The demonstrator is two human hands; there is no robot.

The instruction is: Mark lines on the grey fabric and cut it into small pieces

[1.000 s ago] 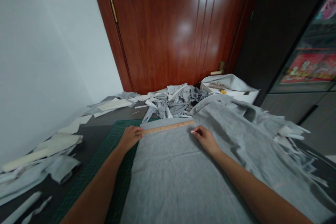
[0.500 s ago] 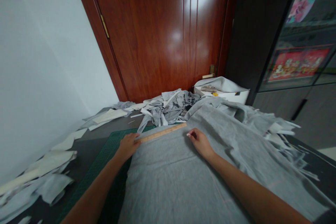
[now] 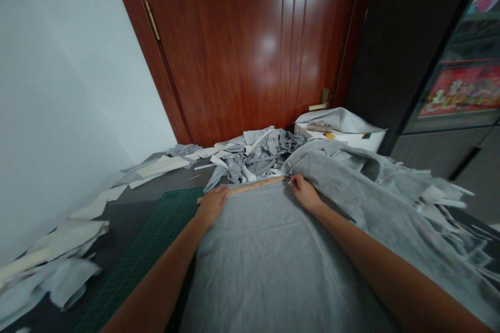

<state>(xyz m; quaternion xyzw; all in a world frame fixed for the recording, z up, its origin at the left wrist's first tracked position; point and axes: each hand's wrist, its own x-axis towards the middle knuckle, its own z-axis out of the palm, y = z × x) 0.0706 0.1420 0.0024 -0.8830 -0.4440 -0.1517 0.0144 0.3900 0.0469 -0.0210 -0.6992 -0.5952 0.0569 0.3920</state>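
Observation:
A wide grey fabric (image 3: 273,250) lies spread in front of me over a green cutting mat (image 3: 156,234). A wooden ruler (image 3: 253,186) lies across its far edge. My left hand (image 3: 213,204) presses down on the ruler's left part, fingers curled over it. My right hand (image 3: 303,192) sits at the ruler's right end, its fingers pinched together on something small I cannot make out, touching the cloth.
A heap of grey fabric scraps (image 3: 253,156) lies beyond the ruler, before a red-brown door (image 3: 250,47). A white box (image 3: 344,132) stands at the back right. Pale offcuts (image 3: 78,229) litter the dark table on the left. More grey cloth is bunched on the right.
My left hand has slid rightward along the ruler. My right hand has moved up to the ruler's right end. The ruler now lies closer to level across the cloth's edge.

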